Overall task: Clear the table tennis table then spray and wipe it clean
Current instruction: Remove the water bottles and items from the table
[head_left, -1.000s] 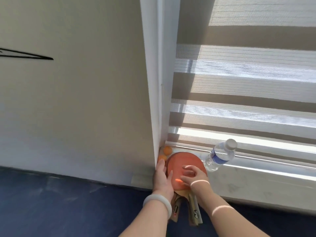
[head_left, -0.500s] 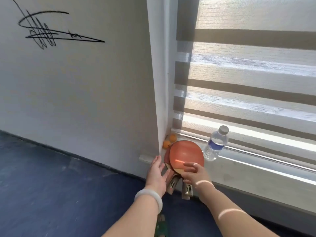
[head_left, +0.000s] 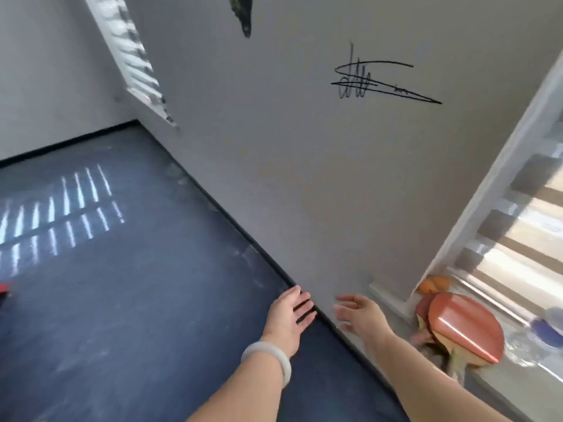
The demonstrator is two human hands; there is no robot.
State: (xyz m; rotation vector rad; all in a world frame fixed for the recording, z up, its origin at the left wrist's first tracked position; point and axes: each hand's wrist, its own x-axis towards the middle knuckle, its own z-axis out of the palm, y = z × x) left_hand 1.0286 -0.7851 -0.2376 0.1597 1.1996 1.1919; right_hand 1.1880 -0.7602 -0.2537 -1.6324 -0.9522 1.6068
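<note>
Both hands hang free with fingers spread, left hand [head_left: 291, 318] over the blue floor [head_left: 128, 300], right hand [head_left: 359, 315] near the wall's base. Stacked paddles [head_left: 463, 327] lie on the windowsill [head_left: 518, 388], handles overhanging its edge, orange balls [head_left: 434, 284] tucked in the corner.

Bright daylight thru blind [head_left: 515, 236], striped light patch on floor [head_left: 54, 214] far left of it, motion blur, wide-angle warp w/ tilted edges

Head view, downward over floor [head_left: 128, 300]
</note>
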